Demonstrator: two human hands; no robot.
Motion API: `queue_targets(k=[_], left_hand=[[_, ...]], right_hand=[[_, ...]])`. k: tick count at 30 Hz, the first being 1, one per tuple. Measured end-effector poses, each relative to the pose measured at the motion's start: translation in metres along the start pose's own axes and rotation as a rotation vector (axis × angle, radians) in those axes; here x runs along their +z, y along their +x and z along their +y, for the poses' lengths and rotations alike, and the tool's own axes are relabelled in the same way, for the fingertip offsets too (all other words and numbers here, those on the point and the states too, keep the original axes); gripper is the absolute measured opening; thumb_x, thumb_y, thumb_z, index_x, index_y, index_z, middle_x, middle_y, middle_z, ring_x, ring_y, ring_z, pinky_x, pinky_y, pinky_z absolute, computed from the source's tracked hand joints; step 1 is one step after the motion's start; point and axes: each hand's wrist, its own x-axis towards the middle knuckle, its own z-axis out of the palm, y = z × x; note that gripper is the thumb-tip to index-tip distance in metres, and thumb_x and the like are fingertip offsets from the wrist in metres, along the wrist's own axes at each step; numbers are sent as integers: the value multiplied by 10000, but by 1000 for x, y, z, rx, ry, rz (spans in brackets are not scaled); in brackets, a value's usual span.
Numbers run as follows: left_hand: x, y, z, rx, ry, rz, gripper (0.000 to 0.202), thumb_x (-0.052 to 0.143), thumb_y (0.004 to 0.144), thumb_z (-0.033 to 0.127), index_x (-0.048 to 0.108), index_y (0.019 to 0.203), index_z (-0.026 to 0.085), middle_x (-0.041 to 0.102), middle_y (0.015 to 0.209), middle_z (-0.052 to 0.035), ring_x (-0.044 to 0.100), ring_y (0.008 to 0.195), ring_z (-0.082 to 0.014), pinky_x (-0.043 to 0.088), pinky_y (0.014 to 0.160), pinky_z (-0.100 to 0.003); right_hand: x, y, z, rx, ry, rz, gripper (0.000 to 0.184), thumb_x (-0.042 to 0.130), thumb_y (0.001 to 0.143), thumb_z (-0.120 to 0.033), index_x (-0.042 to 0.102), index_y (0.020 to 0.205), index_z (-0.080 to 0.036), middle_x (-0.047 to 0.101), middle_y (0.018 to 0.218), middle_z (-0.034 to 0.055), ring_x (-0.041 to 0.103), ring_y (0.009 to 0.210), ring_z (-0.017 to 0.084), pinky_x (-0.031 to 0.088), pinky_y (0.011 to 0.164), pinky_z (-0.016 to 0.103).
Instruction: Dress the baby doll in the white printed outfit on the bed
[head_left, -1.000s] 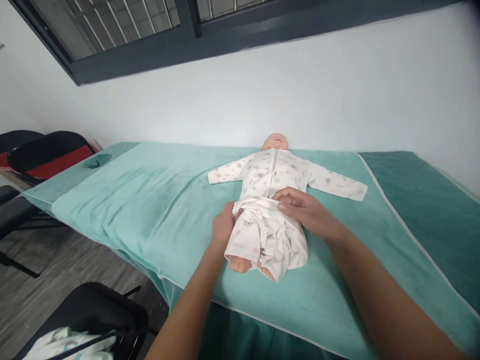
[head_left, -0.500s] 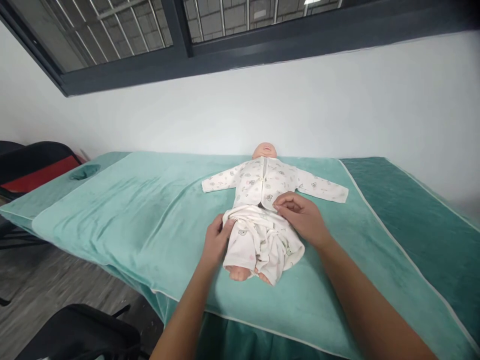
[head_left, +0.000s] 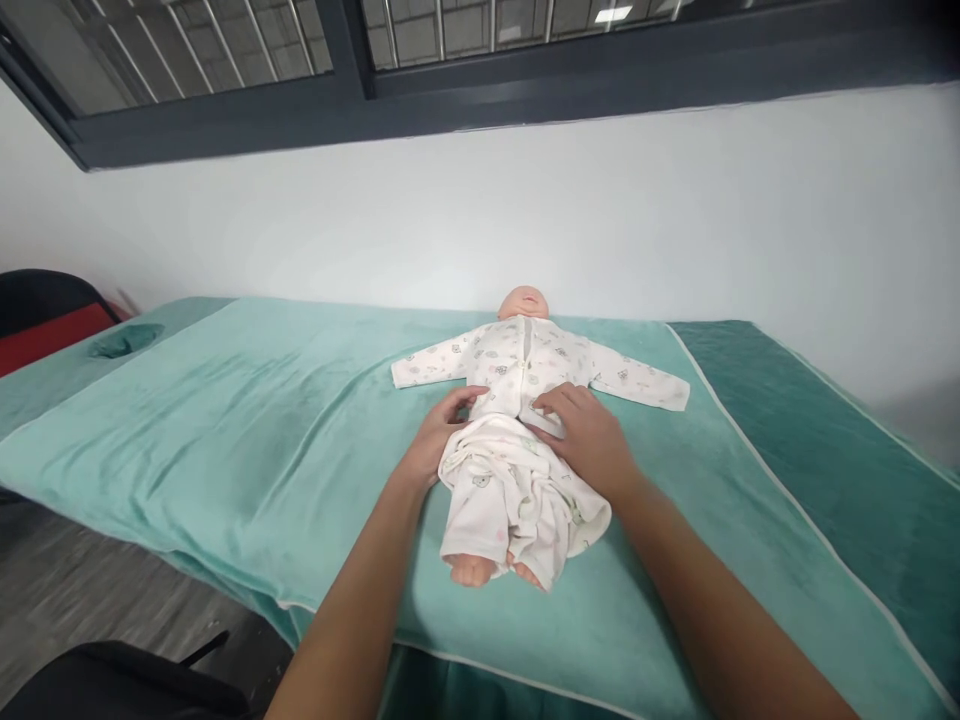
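Observation:
A baby doll (head_left: 523, 302) lies on its back on the bed, arms spread. It wears a white printed long-sleeved top (head_left: 501, 362), closed down the front. White printed trousers (head_left: 480, 500) sit bunched around its hips and legs, with the feet showing at the cuffs. At the doll's waist on the left, my left hand (head_left: 444, 432) has its fingers stretched onto the top and its thumb near the waistband. My right hand (head_left: 586, 435) rests over the right side of the waist, fingertips on the top's lower front, thumb apart by the waistband. Both palms are hidden.
A light green cover (head_left: 225, 450) lies over the bed, with a darker green strip (head_left: 825, 450) on the right. A face hole (head_left: 126, 340) is at the left end. Black chairs (head_left: 127, 685) stand at the left. Behind are a white wall (head_left: 337, 230) and a barred window.
My left hand has moved up from the trousers' side to the top's lower edge. My right hand has opened from a pinch at the hem and lies flatter. The view has shifted slightly.

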Motion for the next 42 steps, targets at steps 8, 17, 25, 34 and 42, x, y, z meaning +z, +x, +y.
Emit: queue_targets(k=[8,17,25,34,42], left_hand=[[6,2,-8,198,264,164,307,679,778,275,681,1083,245,611,1090,-44,565,1062,-203,445,856,-278],[3,11,-16,648,719,307,345,466,874,111,592,1175,222,612,1109,-64,577,991,-168,469,851,-290],[-2,34,-12,505,630,263,207,504,847,165,646,991,204,650,943,-25,570,812,-152,453,752,-258],[-9,43,-3,245,114,481,305,578,819,457,582,723,168,548,691,17,452,656,-121,364,621,-230],[-54,12,-6,153,791,772,438,388,928,504,540,665,188,569,670,-54,512,709,-205,362,682,-311]], right_hand=[[0,-1,-7,60,70,81,130,567,959,-321,583,936,-193,606,891,15,563,802,156,406,711,274],[2,-11,-10,273,277,175,62,543,898,-195,598,921,-210,567,878,1,517,744,128,415,689,262],[12,1,-9,565,382,255,237,626,856,-433,618,846,-196,560,701,-24,471,636,122,378,600,261],[10,-7,23,828,772,524,430,662,768,-557,561,982,-198,463,579,-67,406,484,98,327,454,218],[-46,-75,78,938,381,406,592,579,786,-452,563,1302,-163,551,565,-21,506,498,162,391,540,288]])
